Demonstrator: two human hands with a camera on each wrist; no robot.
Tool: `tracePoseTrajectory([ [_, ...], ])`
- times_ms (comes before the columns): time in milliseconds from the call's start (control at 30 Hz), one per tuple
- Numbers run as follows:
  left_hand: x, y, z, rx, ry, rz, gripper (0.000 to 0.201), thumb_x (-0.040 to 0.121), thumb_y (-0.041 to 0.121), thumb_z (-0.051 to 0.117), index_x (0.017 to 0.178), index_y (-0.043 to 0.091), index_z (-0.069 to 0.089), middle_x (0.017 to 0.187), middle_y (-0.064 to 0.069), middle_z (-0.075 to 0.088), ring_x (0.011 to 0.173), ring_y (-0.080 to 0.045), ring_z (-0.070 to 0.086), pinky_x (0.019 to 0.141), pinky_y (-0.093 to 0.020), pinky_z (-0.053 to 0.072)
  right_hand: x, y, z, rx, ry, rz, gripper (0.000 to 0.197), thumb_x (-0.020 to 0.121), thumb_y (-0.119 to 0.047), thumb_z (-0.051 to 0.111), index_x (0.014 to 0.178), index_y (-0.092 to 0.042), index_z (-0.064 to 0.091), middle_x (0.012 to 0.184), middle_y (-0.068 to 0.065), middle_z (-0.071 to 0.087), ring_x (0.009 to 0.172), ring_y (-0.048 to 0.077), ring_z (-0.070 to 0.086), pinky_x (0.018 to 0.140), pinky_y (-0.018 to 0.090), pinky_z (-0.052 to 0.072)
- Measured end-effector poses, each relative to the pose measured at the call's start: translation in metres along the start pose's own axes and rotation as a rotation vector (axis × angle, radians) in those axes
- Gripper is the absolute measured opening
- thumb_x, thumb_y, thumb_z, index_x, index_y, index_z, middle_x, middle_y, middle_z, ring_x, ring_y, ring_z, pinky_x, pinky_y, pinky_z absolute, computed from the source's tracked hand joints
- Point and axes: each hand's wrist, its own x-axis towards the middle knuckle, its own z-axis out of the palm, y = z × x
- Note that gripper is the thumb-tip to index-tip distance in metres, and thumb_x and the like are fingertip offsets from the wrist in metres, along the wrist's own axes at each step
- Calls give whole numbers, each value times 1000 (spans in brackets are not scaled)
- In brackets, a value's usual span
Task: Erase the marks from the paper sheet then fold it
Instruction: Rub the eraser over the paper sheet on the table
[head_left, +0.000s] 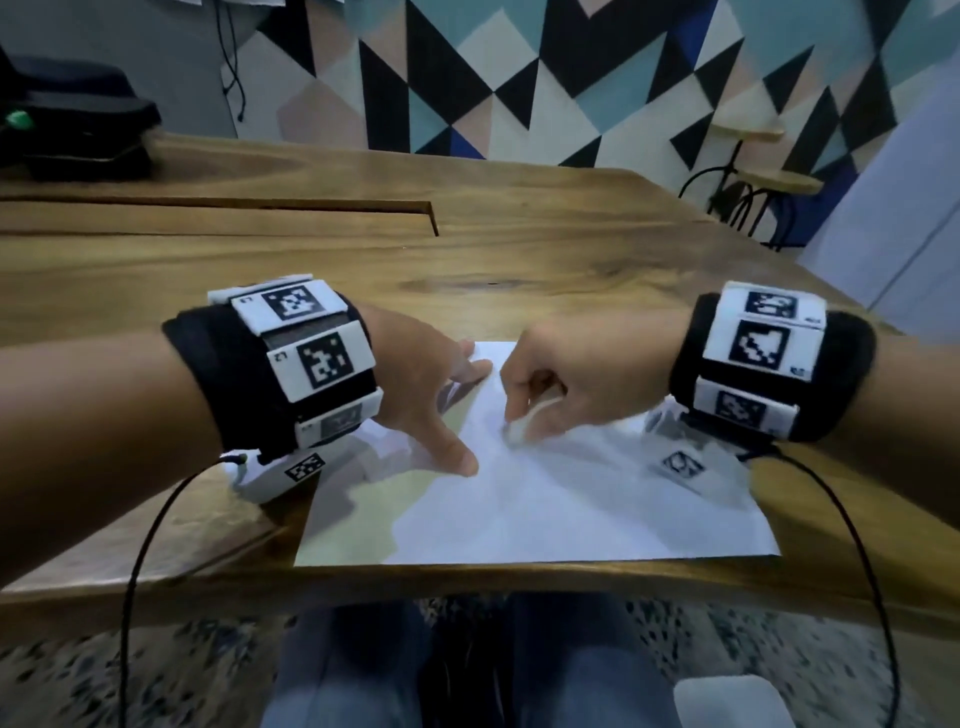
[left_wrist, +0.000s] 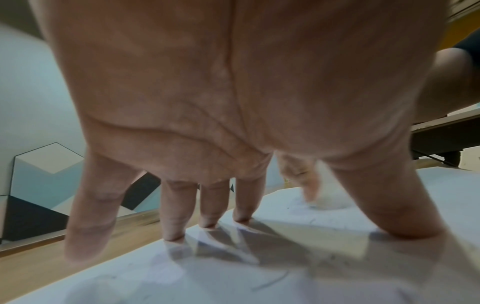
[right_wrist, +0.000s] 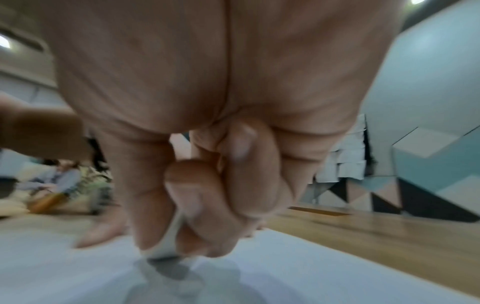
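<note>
Right hand (head_left: 566, 379) pinches a white eraser (head_left: 519, 427) against the paper sheet (head_left: 545, 509) on the wooden table (head_left: 519, 260); beside it, left hand (head_left: 421, 384) presses spread, straight fingers (left_wrist: 179, 216) onto the sheet.

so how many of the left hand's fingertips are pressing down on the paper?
4 for certain: thumb and three fingers on the paper. The little finger seems off its edge.

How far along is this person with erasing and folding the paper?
Erasing is under way: the right hand pinches a white eraser against the paper sheet, while the left hand presses it flat with spread fingers. Faint pencil marks remain. The sheet lies unfolded, so folding is left.
</note>
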Motion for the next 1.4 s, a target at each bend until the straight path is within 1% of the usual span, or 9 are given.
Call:
tracePoseTrajectory([
  [133,-1,-2,1,7,2,-10,115,70,84,56,159,34,4,167,11,3,149,-19,25,117,-44,27,4,21,-8,0,93,99,21,85,-42,72,88,-22,73,74,-3,67,61,14,52,54,20,39],
  [300,0,0,-1,18,-5,-13,115,71,83,56,159,33,1,167,10,3,148,-21,27,116,-44,29,-4,-1,1,-13,-1,-12,17,88,-40,68,87,-24,69,75,-5,66,60,7,52,55,17,39],
  [433,1,-1,-1,6,-20,-22,116,69,85,55,159,35,1,167,11,-2,150,-20,22,118,-45,25,6,29,-11,-12,91,152,23,87,-39,70,87,-16,72,76,-7,67,66,14,55,54,21,39],
  [633,1,0,0,18,-10,-10,115,70,83,56,159,35,2,166,13,1,148,-20,26,117,-44,28,-6,-4,4,-27,-4,-34,17,88,-38,66,87,-21,68,69,-7,60,56,5,48,51,14,37],
  [767,1,-1,-1,13,-5,-14,115,69,84,56,159,33,4,167,11,0,149,-19,23,118,-43,25,1,21,-8,-32,70,92,24,87,-40,70,94,-17,73,71,-7,61,59,9,48,54,20,37],
  [933,1,-2,1,9,-1,-7,114,69,84,57,159,36,5,166,13,2,149,-20,24,118,-44,26,-9,-9,1,-21,-57,-49,15,87,-38,68,92,-24,69,78,-7,65,63,6,52,56,19,40],
  [1100,1,-3,0,6,-2,-6,116,69,84,56,159,34,3,166,12,-1,150,-19,22,118,-44,25,-2,23,-11,22,39,122,23,84,-44,72,89,-22,73,65,-9,62,58,10,52,58,26,42],
  [1233,3,-1,1,-9,-8,-12,116,69,83,58,159,35,1,166,13,-1,150,-19,22,118,-45,25,-6,-4,1,53,-56,-13,18,85,-44,71,90,-26,72,76,-8,69,60,4,54,56,17,43],
  [1400,2,-3,0,-17,-9,-3,118,68,85,56,159,34,2,166,12,-2,151,-18,18,120,-44,22,1,33,-13,63,9,181,25,84,-46,72,92,-22,74,75,-6,73,64,12,61,54,16,44],
])
